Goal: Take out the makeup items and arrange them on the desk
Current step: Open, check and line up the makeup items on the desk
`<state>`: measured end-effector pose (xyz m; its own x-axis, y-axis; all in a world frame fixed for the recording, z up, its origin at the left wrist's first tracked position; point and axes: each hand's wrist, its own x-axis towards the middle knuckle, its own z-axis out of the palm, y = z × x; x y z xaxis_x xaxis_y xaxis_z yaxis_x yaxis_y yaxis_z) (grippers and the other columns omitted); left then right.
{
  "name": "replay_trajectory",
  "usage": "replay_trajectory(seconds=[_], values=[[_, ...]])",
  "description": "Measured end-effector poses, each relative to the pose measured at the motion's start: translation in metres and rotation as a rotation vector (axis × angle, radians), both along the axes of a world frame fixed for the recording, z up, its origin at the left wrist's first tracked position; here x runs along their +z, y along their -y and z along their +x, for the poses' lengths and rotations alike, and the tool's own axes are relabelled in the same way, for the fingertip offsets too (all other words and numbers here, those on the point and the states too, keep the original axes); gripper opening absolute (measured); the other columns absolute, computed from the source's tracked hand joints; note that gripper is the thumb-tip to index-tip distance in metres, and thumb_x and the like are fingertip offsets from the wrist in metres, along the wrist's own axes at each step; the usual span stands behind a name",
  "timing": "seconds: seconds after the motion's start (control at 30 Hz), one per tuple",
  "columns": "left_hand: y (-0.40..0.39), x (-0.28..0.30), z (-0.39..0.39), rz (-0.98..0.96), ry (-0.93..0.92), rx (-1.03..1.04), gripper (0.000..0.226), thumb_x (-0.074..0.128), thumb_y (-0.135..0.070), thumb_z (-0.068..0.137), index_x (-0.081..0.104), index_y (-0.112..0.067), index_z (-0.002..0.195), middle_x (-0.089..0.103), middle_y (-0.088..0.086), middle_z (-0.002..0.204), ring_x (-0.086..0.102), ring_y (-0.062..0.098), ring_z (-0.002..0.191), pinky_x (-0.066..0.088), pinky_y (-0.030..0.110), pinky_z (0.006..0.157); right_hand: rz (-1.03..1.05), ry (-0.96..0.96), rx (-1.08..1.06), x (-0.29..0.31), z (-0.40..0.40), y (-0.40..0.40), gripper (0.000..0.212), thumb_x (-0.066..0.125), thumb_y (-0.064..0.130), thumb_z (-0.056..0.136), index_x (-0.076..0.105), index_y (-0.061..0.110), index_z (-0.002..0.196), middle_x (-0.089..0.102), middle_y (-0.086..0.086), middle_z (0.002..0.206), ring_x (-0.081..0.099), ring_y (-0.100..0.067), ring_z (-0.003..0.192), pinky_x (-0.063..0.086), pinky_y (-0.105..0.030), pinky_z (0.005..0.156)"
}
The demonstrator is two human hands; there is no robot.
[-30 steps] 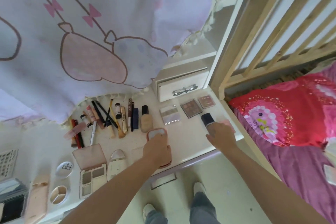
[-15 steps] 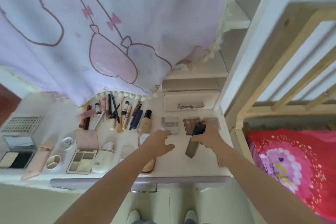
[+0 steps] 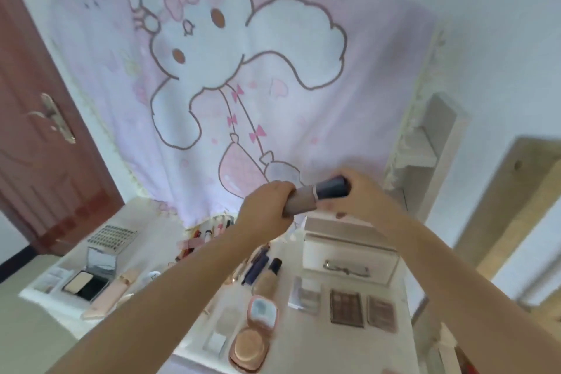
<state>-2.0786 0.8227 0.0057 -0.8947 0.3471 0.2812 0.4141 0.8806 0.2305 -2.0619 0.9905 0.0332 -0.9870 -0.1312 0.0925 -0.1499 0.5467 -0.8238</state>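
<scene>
A makeup tube [image 3: 315,194] with a taupe body and a dark cap is held up in the air above the white desk [image 3: 145,222]. My left hand [image 3: 267,206] grips its taupe body and my right hand [image 3: 361,191] grips the dark cap end. On the desk below lie an open pink cushion compact [image 3: 256,331], a foundation bottle [image 3: 268,278], two brown eyeshadow palettes [image 3: 347,308] and a pale palette [image 3: 306,294]. Pencils and lip products [image 3: 200,237] lie near the cloth's hem, partly hidden by my left arm.
A pink cartoon cloth [image 3: 243,70] hangs behind the desk. A small drawer unit [image 3: 349,264] stands at the back right. At the left lie a black powder compact [image 3: 88,279], a peach tube [image 3: 109,294] and a grid-patterned palette [image 3: 112,237]. A brown door [image 3: 36,131] is at far left.
My right hand picked the tube off the desk and lifted it. My left hand left the pink compact and took hold of the tube's body. The camera tilted up.
</scene>
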Motion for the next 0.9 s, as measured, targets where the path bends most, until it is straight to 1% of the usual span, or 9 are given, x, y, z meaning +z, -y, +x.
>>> replay_trajectory(seconds=[0.1, 0.17, 0.3, 0.47, 0.6, 0.7, 0.77, 0.83, 0.9], values=[[0.006, 0.028, -0.001, -0.213, -0.15, -0.034, 0.028, 0.048, -0.009, 0.083, 0.052, -0.01, 0.111, 0.054, 0.006, 0.111, 0.049, 0.023, 0.106, 0.039, 0.028, 0.07, 0.565, -0.159, 0.161, 0.02, 0.0, -0.003, 0.032, 0.064, 0.012, 0.076, 0.055, 0.011, 0.107, 0.055, -0.001, 0.093, 0.053, -0.02, 0.085, 0.036, -0.02, 0.061], [0.003, 0.043, 0.001, -0.232, -0.251, -0.048, 0.029, 0.052, -0.004, 0.079, 0.053, -0.004, 0.108, 0.055, 0.012, 0.108, 0.051, 0.028, 0.104, 0.034, 0.027, 0.063, 0.704, -0.202, 0.177, 0.025, -0.002, 0.001, 0.027, 0.06, 0.014, 0.077, 0.051, 0.012, 0.101, 0.057, -0.004, 0.092, 0.054, -0.023, 0.086, 0.035, -0.026, 0.061], [-0.002, 0.067, 0.005, -0.294, -0.372, -0.095, 0.027, 0.068, 0.005, 0.054, 0.059, 0.003, 0.079, 0.058, 0.017, 0.072, 0.059, 0.034, 0.063, 0.023, 0.019, 0.044, 0.689, -0.259, 0.089, 0.035, -0.004, -0.001, 0.025, 0.062, 0.015, 0.074, 0.039, 0.014, 0.083, 0.05, -0.002, 0.079, 0.047, -0.024, 0.073, 0.033, -0.028, 0.058], [-0.006, 0.071, 0.01, -0.345, -0.358, -0.122, 0.032, 0.073, 0.005, 0.041, 0.057, 0.002, 0.068, 0.056, 0.014, 0.059, 0.053, 0.03, 0.044, 0.011, 0.013, 0.04, 0.801, -0.318, 0.054, 0.04, 0.003, -0.008, 0.022, 0.059, 0.018, 0.074, 0.045, 0.013, 0.09, 0.052, -0.003, 0.08, 0.046, -0.024, 0.072, 0.033, -0.027, 0.055], [-0.015, 0.062, 0.012, -0.331, -0.327, -0.115, 0.03, 0.07, 0.001, 0.056, 0.059, 0.001, 0.083, 0.059, 0.015, 0.075, 0.057, 0.03, 0.06, 0.021, 0.022, 0.042, 0.81, -0.307, 0.077, 0.032, 0.008, -0.01, 0.02, 0.058, 0.018, 0.076, 0.045, 0.015, 0.09, 0.062, -0.009, 0.093, 0.048, -0.025, 0.074, 0.032, -0.026, 0.055], [-0.004, 0.054, 0.009, -0.272, -0.298, -0.069, 0.025, 0.065, -0.001, 0.065, 0.057, -0.001, 0.089, 0.059, 0.012, 0.084, 0.058, 0.029, 0.071, 0.03, 0.025, 0.047, 0.791, -0.288, 0.043, 0.025, 0.006, -0.027, 0.019, 0.059, 0.022, 0.079, 0.048, 0.014, 0.092, 0.062, -0.01, 0.098, 0.057, -0.029, 0.089, 0.032, -0.027, 0.064], [0.021, 0.049, 0.004, -0.237, -0.185, 0.086, 0.023, 0.053, -0.003, 0.077, 0.055, -0.002, 0.1, 0.058, 0.012, 0.099, 0.056, 0.03, 0.087, 0.035, 0.027, 0.062, 0.688, -0.255, -0.09, 0.027, 0.004, -0.056, 0.021, 0.063, 0.023, 0.076, 0.048, 0.012, 0.084, 0.061, -0.011, 0.091, 0.057, -0.03, 0.089, 0.034, -0.027, 0.062], [0.042, 0.043, 0.001, -0.156, -0.161, 0.167, 0.023, 0.051, -0.002, 0.078, 0.055, 0.001, 0.1, 0.058, 0.017, 0.099, 0.052, 0.03, 0.081, 0.032, 0.026, 0.061, 0.621, -0.206, -0.141, 0.031, 0.004, -0.08, 0.023, 0.062, 0.015, 0.073, 0.039, 0.014, 0.071, 0.052, -0.004, 0.072, 0.054, -0.028, 0.079, 0.032, -0.029, 0.054], [0.04, 0.04, 0.004, -0.109, -0.152, 0.159, 0.023, 0.052, 0.0, 0.078, 0.056, 0.003, 0.1, 0.058, 0.019, 0.098, 0.047, 0.027, 0.076, 0.028, 0.026, 0.057, 0.594, -0.201, -0.091, 0.032, 0.007, -0.079, 0.024, 0.063, 0.014, 0.073, 0.04, 0.013, 0.074, 0.047, -0.002, 0.069, 0.052, -0.027, 0.076, 0.033, -0.029, 0.055]])
